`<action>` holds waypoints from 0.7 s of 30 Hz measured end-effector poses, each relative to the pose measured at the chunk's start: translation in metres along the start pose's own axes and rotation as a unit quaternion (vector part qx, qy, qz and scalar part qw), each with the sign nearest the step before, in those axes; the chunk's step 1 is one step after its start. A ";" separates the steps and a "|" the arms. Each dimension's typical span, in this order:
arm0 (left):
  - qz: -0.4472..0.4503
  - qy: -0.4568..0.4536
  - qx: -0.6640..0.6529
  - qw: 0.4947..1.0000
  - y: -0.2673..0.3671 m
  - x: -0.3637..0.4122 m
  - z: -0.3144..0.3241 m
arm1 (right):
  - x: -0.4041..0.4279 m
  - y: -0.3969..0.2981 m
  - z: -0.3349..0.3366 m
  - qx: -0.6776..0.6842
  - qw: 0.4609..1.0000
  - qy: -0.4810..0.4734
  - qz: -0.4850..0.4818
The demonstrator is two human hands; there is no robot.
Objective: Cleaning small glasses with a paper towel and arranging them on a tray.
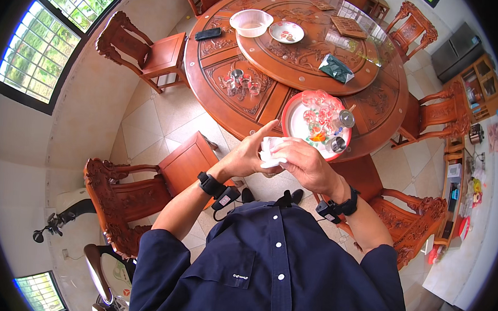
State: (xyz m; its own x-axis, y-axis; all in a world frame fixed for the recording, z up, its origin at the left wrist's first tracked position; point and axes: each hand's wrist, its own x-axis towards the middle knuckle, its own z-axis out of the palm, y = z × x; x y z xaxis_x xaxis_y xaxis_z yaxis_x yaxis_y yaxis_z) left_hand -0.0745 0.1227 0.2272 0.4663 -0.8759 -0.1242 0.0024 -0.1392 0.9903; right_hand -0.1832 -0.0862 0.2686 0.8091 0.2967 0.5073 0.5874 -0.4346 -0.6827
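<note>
Before my body, my left hand [245, 154] and my right hand [302, 161] meet near the round table's front edge. White tissue or cloth [271, 151] is bunched between them, pinched in my right fingers. My left hand curls around its lower side with the index finger stretched out; a small clear thing seems to be in its palm, mostly hidden. Just beyond my right hand lies a red-rimmed round tray [292, 115] with several clear glasses [310, 115], a lidded glass teapot [344, 118] and a metal cup [336, 145]. More small glasses [244, 84] stand on the table to the left.
The carved wooden table [218, 99] has a raised turntable [262, 63] bearing a patterned bowl [286, 32], a green packet [337, 69] and a woven mat [348, 26]. A translucent basin [251, 24] overlaps its edge, near a black phone-like object [208, 34]. Carved chairs flank me, left [189, 165] and right [357, 178].
</note>
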 end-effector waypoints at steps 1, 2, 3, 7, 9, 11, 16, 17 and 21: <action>0.000 0.000 0.000 1.000 -0.001 0.001 0.000 | 0.001 -0.002 -0.002 -0.022 0.999 0.002 -0.024; -0.003 0.000 -0.020 1.000 -0.002 0.001 0.000 | 0.001 -0.003 -0.004 -0.022 0.999 0.002 -0.024; -0.007 0.000 -0.039 0.999 -0.003 0.000 -0.001 | 0.000 -0.004 -0.006 -0.027 0.999 -0.001 -0.029; -0.005 -0.015 -0.163 0.986 -0.001 -0.005 -0.006 | -0.007 -0.007 -0.014 -0.032 0.999 0.002 -0.027; -0.039 -0.010 -0.173 0.984 0.005 -0.009 -0.009 | -0.014 -0.005 -0.017 -0.014 0.999 0.037 0.001; -0.012 0.020 -0.136 0.990 0.009 -0.010 -0.010 | -0.026 -0.004 -0.019 0.003 0.997 0.072 0.028; 0.062 0.078 -0.085 0.991 0.000 -0.008 -0.014 | -0.039 0.026 -0.012 0.151 0.896 0.312 0.278; 0.080 0.087 -0.072 0.990 0.000 -0.007 -0.014 | -0.047 0.038 -0.006 0.150 0.895 0.314 0.278; 0.098 0.106 0.004 0.990 0.000 -0.002 -0.010 | -0.040 0.049 0.014 0.289 0.872 0.264 0.293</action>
State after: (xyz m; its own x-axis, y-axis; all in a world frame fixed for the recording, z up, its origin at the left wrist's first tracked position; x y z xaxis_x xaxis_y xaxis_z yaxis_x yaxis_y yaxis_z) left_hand -0.0670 0.1292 0.2282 0.6319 -0.7703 0.0861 -0.1128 0.0185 0.9934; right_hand -0.1870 -0.1073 0.2072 0.9421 -0.3317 0.0490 0.1098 0.1671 -0.9798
